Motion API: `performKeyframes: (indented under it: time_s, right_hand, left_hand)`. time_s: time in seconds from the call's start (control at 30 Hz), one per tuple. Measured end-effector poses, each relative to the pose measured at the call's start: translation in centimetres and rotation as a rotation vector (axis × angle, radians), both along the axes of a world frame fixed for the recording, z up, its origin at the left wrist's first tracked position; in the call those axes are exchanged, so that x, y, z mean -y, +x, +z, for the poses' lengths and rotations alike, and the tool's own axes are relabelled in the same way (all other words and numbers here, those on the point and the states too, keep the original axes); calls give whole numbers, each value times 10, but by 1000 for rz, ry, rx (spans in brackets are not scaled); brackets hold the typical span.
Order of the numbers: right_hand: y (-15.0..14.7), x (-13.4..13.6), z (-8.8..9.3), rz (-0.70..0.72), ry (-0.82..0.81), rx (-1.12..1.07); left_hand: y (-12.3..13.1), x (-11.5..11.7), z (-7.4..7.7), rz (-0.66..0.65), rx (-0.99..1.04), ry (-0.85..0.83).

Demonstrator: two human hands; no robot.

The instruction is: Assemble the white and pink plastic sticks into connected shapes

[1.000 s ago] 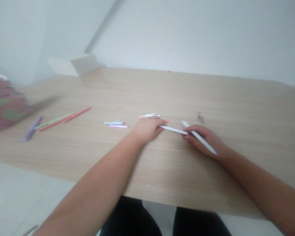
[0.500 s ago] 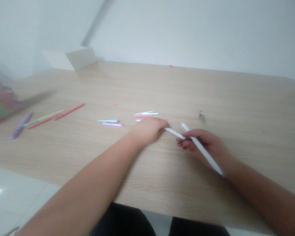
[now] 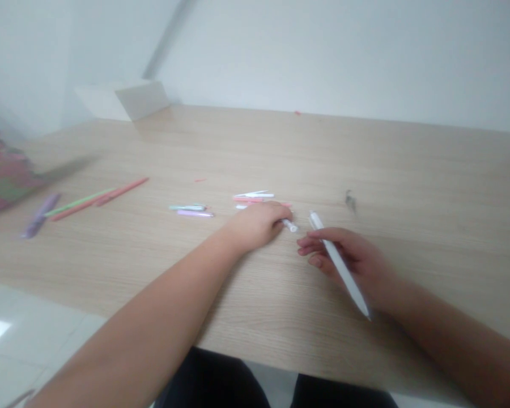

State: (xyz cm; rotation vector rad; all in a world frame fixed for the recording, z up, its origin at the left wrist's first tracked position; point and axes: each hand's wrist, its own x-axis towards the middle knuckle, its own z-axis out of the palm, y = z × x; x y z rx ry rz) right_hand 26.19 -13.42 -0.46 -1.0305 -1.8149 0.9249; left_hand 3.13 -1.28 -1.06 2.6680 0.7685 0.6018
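**A:** ok so from where I'm standing, the white pen is slung across the right hand, slanting from 11 o'clock to 5 (person's seat = 6). That hand's only half-curled, fingertips spread apart, pen held pretty loosely. Anyone else nervous?

**B:** yep. Grip that slack, a quick wrist turn could let the pen slip, and I reckon it'd roll for the near edge of the tabletop at 6.

**A:** what about the left hand? It's at 10 from the right one, palm down, curled over something with a small white end poking out at 3. Fingers are mostly hidden, so can't tell how tight.

**B:** my other worry tbh. Press down crooked and that could skid out. Plus the pinkish piece and white pieces are just past it at 12, so a sloppy sweep might scatter them.

**A:** teal pen and purple pen at 9 seem safer, they're clear of the fingers.

**B:** the dark thing at 12 from the right hand is too blurry to name. Careless forward reach could knock it. Long red stick way out past 9? Not bothered.
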Motion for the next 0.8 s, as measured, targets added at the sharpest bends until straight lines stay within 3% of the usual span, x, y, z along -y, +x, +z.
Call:
performKeyframes:
  time_s: [0.57,0.8]
  right_hand:
    - [10,-6,-10,29,22,298]
    - [12,-7,-9,53,-14,316]
  left_hand:
    - [-2,8,18,-19,-25,-48]
    - [-4,6,15,-27,1,-36]
